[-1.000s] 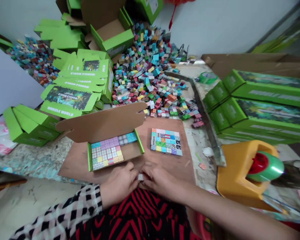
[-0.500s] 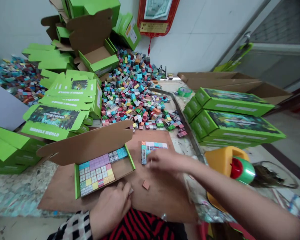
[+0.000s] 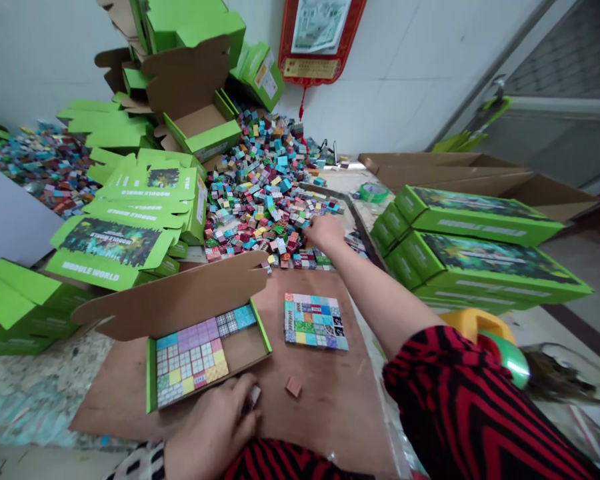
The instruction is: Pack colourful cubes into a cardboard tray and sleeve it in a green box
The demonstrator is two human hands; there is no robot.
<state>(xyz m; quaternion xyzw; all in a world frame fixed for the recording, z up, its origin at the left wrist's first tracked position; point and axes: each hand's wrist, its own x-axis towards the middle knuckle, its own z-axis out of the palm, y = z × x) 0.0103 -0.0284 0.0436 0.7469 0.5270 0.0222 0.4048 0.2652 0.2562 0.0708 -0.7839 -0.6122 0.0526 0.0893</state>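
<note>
My left hand (image 3: pixel 215 417) rests on the brown board in front of the open green box (image 3: pixel 151 373), its thumb and fingers closed on a small patterned block (image 3: pixel 253 397). My right hand (image 3: pixel 326 233) reaches to the near right of the block pile (image 3: pixel 260 193). Its fingers are curled down among the blocks, and what they grip is hidden. Rows of patterned blocks fill much of the box, with bare cardboard showing at its right. Beside it lies a flat rectangle of coloured blocks (image 3: pixel 315 321). One reddish-brown block (image 3: pixel 294 386) sits alone nearer me.
Flattened and folded green boxes (image 3: pixel 110 247) are heaped at the left. Closed green boxes (image 3: pixel 485 260) stand stacked at the right, before a long brown carton (image 3: pixel 445 170). Green tape (image 3: pixel 373 192) and a yellow tape dispenser (image 3: pixel 480 323) are also on the right.
My right hand has moved from the flat rectangle of blocks up and away to the pile, uncovering the rectangle. My left hand has stayed near the box, and its block now shows more.
</note>
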